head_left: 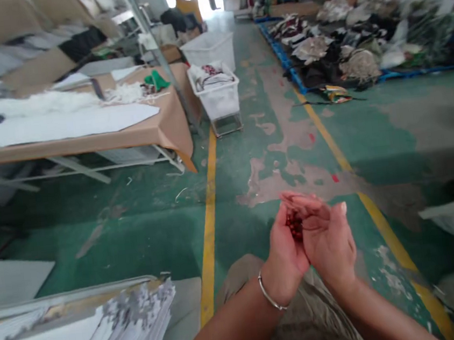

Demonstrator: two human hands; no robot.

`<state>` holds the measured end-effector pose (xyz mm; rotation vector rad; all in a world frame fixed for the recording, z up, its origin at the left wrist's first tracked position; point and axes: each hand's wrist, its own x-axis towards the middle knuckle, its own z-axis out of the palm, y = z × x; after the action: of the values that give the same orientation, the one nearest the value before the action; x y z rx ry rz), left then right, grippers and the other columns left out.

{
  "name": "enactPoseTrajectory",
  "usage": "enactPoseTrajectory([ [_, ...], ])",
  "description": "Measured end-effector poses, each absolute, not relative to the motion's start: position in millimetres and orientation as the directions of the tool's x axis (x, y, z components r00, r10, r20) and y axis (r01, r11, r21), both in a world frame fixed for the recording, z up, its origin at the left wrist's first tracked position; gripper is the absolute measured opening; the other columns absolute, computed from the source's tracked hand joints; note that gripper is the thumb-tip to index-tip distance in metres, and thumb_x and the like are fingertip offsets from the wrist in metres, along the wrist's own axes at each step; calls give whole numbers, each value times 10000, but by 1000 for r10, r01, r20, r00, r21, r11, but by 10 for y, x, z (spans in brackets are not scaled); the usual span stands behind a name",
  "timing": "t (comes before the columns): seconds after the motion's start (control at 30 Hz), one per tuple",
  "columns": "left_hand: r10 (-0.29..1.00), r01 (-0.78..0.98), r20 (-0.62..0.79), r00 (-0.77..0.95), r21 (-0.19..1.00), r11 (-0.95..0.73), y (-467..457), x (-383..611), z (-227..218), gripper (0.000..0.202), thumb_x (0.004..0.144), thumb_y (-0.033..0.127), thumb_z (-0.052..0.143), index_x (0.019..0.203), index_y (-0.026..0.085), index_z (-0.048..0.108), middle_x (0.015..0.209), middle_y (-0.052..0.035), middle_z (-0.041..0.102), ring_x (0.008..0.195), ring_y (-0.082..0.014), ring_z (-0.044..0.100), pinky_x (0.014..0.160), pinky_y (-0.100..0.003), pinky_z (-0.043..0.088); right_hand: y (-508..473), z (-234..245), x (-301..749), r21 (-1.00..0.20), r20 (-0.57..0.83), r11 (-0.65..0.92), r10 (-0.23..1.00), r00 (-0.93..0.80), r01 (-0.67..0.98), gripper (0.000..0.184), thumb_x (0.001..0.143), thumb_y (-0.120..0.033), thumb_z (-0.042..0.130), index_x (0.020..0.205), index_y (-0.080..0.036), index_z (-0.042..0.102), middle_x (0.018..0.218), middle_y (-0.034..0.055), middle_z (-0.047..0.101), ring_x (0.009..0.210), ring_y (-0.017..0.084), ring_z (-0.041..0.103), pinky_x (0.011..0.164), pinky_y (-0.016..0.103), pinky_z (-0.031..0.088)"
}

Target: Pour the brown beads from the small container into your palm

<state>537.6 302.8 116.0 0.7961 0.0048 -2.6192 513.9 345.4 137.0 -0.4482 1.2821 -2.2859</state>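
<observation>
My left hand point(283, 248) and my right hand point(330, 245) are cupped together in front of my body, touching along their inner edges. A small heap of dark red, bead-like pieces point(295, 227) lies in the hollow between the two palms. The fingers curl up around it and partly hide it. Slight blur keeps me from telling exactly what the pieces are. A thin silver bangle point(266, 294) circles my left wrist.
White sheets are stacked point(133, 326) at lower left. A cloth-covered table point(172, 116) carries long white material. Wheeled white bins point(219, 98) stand by a painted aisle point(269, 149). Piled textiles and bags point(351, 43) lie behind a blue edge at right.
</observation>
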Motion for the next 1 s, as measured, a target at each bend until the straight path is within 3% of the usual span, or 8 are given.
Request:
enactPoseTrajectory([
  [0.1, -453, 495, -526, -720, 69, -866, 2327, 5189, 1156, 365, 1029, 311, 435, 1011, 120, 746, 995, -100, 775, 960, -155, 734, 950, -246, 542, 2832, 1367, 4892, -862, 180, -475, -611, -771, 174, 603, 918, -740, 439, 1062, -266, 783, 1343, 68, 685, 1308, 314, 579, 1176, 537, 381],
  [0.2, -556, 581, -404, -726, 72, -811, 1620, 5018, 1296, 401, 1042, 319, 405, 1048, 113, 749, 1057, -108, 783, 1011, -170, 737, 989, -281, 538, 2193, 1439, 4564, -844, 278, -530, -569, -774, 87, 620, 882, -779, 468, 1161, -305, 754, 1462, 27, 601, 1488, 309, 378, 1260, 518, 250],
  [0.3, -662, 654, -318, -679, 148, -742, 968, 4922, 1562, 436, 1049, 338, 378, 1085, 112, 749, 1185, -125, 760, 1151, -210, 702, 1060, -334, 511, 1482, 1568, 4274, -829, 171, -511, -616, -769, 225, 579, 906, -740, 477, 1231, -322, 714, 1502, -12, 568, 1557, 245, 236, 1299, 473, 147],
  [0.4, -767, 726, -255, -589, 249, -641, 419, 4919, 1848, 481, 1052, 397, 361, 1132, 115, 742, 1275, -142, 725, 1239, -239, 659, 1129, -374, 463, 762, 1683, 4201, -712, -134, -293, -836, -533, 638, 587, 911, -725, 484, 1261, -302, 690, 1489, 16, 585, 1479, 251, 405, 1282, 495, 222],
  [0.5, -864, 803, -211, -457, 320, -503, -41, 5010, 2044, 539, 1052, 452, 333, 1131, 112, 744, 1268, -151, 728, 1241, -264, 659, 1154, -415, 443, 164, 1748, 4387, -528, -352, 2, -911, -216, 849, 562, 927, -692, 475, 1187, -263, 727, 1361, 54, 685, 1365, 245, 549, 1253, 485, 307],
  [0.63, -953, 862, -199, -229, 413, -293, -623, 5262, 2108, 610, 1050, 504, 291, 1107, 112, 755, 1221, -154, 748, 1212, -272, 677, 1171, -446, 425, -454, 1775, 4782, -378, -449, 168, -893, -21, 910, 488, 945, -612, 500, 1163, -246, 739, 1275, 75, 732, 1256, 241, 639, 1192, 467, 409],
  [0.73, -979, 858, -179, -99, 482, -175, -1087, 5527, 2069, 673, 1050, 539, 238, 1108, 116, 758, 1197, -157, 757, 1200, -276, 684, 1175, -462, 418, -932, 1758, 5058, -303, -494, 236, -867, 59, 923, 472, 938, -590, 523, 1148, -229, 744, 1242, 81, 746, 1176, 209, 682, 1106, 384, 496],
  [1.0, -996, 804, -94, 8, 593, -50, -2346, 6314, 2149, 691, 1039, 576, 232, 1110, 137, 761, 1172, -147, 768, 1230, -273, 665, 1203, -467, 373, -2248, 1730, 5833, -289, -507, 217, -861, 43, 932, 261, 899, -454, 642, 997, -244, 763, 1044, 10, 799, 991, 152, 732, 912, 297, 597],
])
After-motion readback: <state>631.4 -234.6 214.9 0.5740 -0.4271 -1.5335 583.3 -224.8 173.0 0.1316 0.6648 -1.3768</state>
